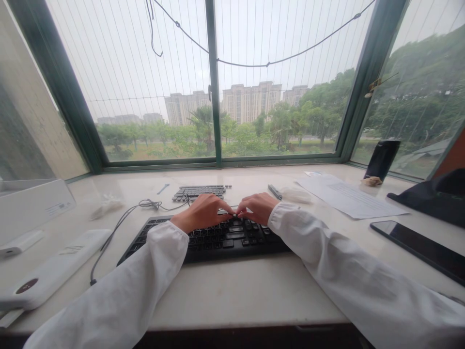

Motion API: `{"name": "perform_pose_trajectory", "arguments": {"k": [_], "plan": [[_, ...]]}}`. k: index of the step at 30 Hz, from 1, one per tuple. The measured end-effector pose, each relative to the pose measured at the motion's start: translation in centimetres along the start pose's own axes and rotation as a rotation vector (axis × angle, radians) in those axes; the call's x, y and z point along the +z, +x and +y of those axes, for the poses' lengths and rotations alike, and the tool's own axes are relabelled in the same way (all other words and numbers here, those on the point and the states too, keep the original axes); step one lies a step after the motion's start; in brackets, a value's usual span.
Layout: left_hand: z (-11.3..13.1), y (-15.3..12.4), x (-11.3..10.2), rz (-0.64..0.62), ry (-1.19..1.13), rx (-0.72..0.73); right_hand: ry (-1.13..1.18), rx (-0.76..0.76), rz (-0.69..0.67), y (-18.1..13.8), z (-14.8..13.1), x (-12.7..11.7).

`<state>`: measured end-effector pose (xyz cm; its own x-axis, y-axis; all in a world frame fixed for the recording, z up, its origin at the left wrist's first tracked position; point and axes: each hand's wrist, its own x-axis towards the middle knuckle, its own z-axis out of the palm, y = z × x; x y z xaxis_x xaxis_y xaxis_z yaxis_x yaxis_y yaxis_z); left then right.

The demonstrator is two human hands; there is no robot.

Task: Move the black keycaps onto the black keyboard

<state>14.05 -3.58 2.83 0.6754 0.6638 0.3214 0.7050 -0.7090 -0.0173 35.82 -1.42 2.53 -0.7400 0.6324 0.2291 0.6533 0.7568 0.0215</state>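
A black keyboard (209,242) lies before me on the white ledge. Many of its keys on the left and middle look bare, while keycaps sit on part of its right side. My left hand (203,212) reaches over its middle, thumb and finger pinched together. From the other side my right hand (256,207) meets it, also pinching. Between the fingertips, at the keyboard's back edge, is a small dark piece that looks like a keycap (236,216), mostly covered. Behind the hands, loose black keycaps (199,193) are laid out in rows.
A grey cable (121,224) runs left of the keyboard. A white device (54,266) and a white box (32,208) stand left. To the right are a paper sheet (348,196), a phone (417,245), a dark pen-like tool (275,191) and a black upright object (382,160). Windows (214,160) border the back.
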Motion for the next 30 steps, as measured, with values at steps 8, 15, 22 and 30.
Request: {"name": "perform_pose_trajectory", "arguments": {"k": [8, 15, 22, 30], "plan": [[-0.02, 0.15, 0.10, -0.010, -0.081, -0.040, -0.011, -0.010, 0.017, -0.04, 0.13, 0.15], [-0.02, 0.19, 0.01, -0.015, -0.097, -0.057, -0.022, -0.012, 0.015, 0.03, 0.12, 0.22], [-0.14, 0.11, 0.04, -0.012, -0.099, -0.048, -0.059, -0.022, 0.007, -0.01, -0.14, 0.05], [-0.33, 0.14, 0.05, -0.025, -0.126, -0.055, -0.062, -0.016, 0.017, 0.01, -0.09, 0.03]]}}
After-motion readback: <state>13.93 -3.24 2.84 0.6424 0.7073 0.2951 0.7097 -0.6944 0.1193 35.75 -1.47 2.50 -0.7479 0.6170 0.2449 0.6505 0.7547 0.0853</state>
